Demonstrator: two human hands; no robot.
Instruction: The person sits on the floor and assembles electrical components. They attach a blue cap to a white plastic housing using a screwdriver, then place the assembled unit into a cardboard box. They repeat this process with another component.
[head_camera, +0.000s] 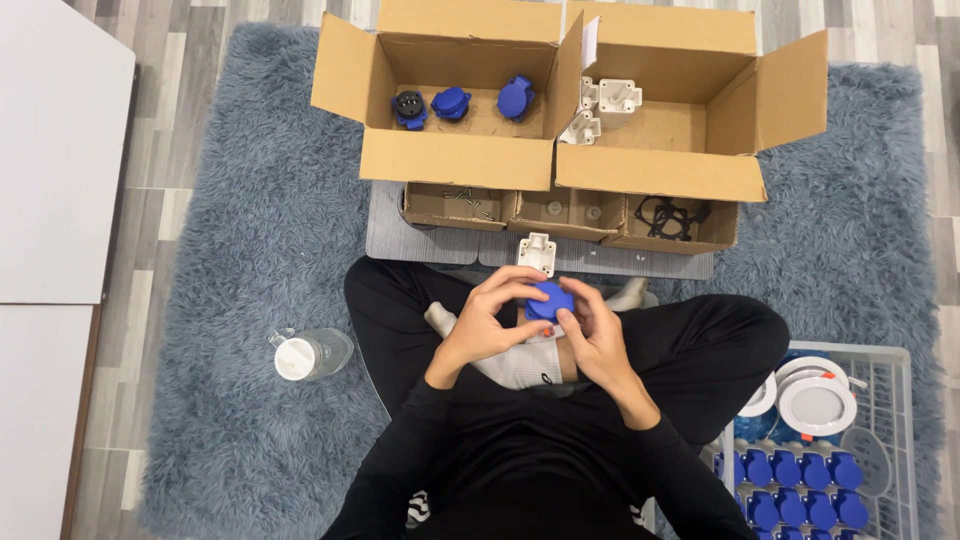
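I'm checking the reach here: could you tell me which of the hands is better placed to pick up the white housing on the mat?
Probably the left hand: the white housing lies nearer its fingertips.

Two open cartons (455, 160) (660, 170) far side by side, three small trays (570, 212) just nearer, water bottle (312, 354) left on rug (240, 250), crate (880, 440) right near.

A home floor turned assembly station: shaggy grey rug (240, 230) over wood-look flooring (150, 150), cardboard boxes (455, 160) of parts, a crate (890, 420) of blue sockets.
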